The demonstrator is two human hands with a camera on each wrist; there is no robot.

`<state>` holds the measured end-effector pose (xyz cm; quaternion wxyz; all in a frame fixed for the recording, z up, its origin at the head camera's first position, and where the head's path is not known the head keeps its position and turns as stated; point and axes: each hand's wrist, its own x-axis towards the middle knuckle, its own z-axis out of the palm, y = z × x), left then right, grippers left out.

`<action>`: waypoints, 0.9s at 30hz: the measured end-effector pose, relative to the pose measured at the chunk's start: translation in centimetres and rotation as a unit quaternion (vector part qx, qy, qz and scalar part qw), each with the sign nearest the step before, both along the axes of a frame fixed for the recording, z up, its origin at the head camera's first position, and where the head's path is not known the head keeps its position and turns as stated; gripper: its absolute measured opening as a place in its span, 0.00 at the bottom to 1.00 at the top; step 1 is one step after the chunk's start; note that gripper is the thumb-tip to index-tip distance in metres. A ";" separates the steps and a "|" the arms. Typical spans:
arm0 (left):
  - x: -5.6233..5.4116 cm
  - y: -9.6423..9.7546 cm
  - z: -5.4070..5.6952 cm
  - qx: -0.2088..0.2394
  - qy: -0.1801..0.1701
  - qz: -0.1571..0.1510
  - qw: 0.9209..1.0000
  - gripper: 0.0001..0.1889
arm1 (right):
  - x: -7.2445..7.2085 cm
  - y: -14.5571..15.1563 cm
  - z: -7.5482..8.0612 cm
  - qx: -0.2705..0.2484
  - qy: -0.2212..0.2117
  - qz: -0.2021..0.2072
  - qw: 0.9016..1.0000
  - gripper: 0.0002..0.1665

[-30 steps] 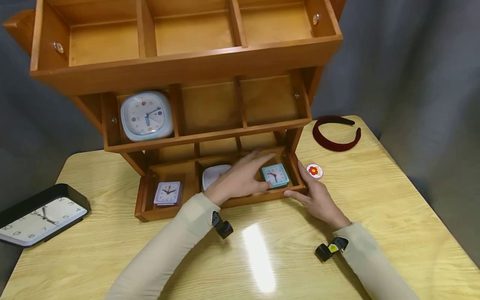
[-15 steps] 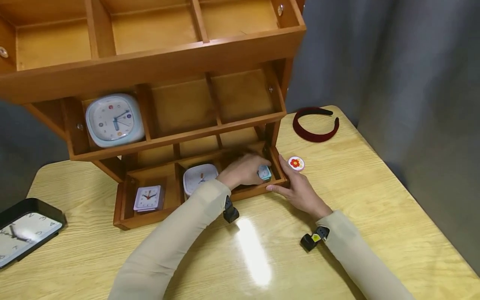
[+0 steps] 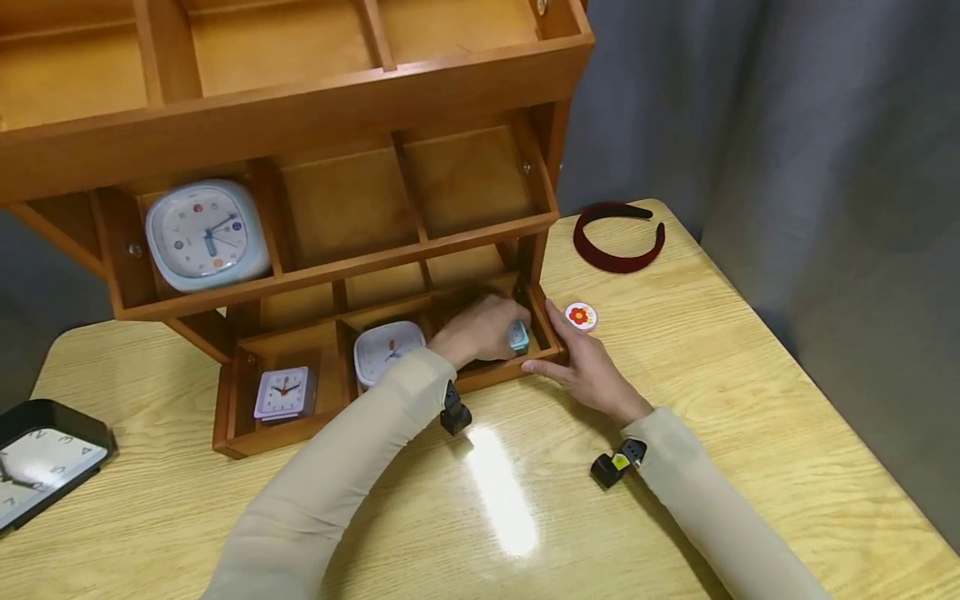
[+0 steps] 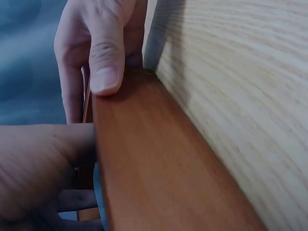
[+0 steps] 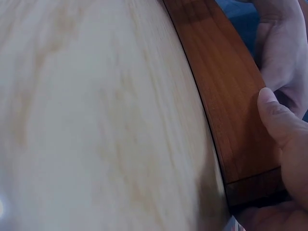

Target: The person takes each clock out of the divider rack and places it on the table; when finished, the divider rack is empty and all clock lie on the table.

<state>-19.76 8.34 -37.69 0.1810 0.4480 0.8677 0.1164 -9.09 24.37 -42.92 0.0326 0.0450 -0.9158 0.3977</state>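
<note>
My left hand (image 3: 486,327) reaches into the right compartment of the lowest wooden drawer (image 3: 491,377). Its fingers curl round a small teal alarm clock (image 3: 519,335), covering most of it; only part of the dial and the right edge show. At the drawer's right front corner, my right hand (image 3: 591,371) grips the wood. The right wrist view shows its thumb (image 5: 272,110) pressed against the front board, while the other fingers lie along the side. A white alarm clock (image 3: 386,348) occupies the middle compartment, partly behind the left sleeve, and a lilac alarm clock (image 3: 283,393) the left one.
Above, the middle tier (image 3: 341,260) holds a large light-blue clock (image 3: 208,235) on its left; the top tier (image 3: 300,108) overhangs it. Right of the drawer lie a round flower badge (image 3: 581,316) and a dark red headband (image 3: 618,262). A black-framed clock (image 3: 52,458) stands at left.
The left hand has gone from spread above the teal clock to curled round it, down in the compartment. The right hand keeps its place at the corner. The head view has shifted rightward.
</note>
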 end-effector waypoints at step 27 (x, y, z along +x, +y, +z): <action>5.8 -14.0 6.8 0.143 0.028 0.023 0.989 0.23 | 1.4 4.1 0.5 0.033 -0.044 -0.031 0.998 0.59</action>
